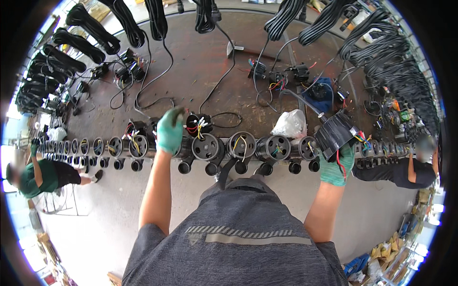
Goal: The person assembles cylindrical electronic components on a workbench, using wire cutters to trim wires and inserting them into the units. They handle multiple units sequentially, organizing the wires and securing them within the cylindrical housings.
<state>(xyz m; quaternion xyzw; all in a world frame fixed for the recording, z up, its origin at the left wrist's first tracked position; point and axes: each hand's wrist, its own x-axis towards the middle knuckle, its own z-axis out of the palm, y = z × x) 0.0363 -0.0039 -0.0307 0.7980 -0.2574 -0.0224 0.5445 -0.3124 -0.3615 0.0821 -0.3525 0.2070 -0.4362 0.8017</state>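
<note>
My right hand (338, 166), in a green glove, holds up a black cylindrical housing (334, 134) from below. Red, yellow and blue wires come out of its right and lower side, and a dark cable leads away from its top. My left hand (170, 133), also gloved, is over the bench edge, its dark fingertips blurred. Just right of it stands a black wired cap (198, 123) with red, yellow and white wires. Below and between my hands runs a row of round black pump-like bodies, among them one with a holed face (206, 147) and another with yellow wires (241, 145).
A white plastic bag (290, 124) lies on the brown bench (191, 71). A hammer (234, 49) and loose wired parts (276, 78) lie farther back. Coiled black cables (157, 19) line the far edge. Co-workers stand at left (38, 176) and right (415, 167).
</note>
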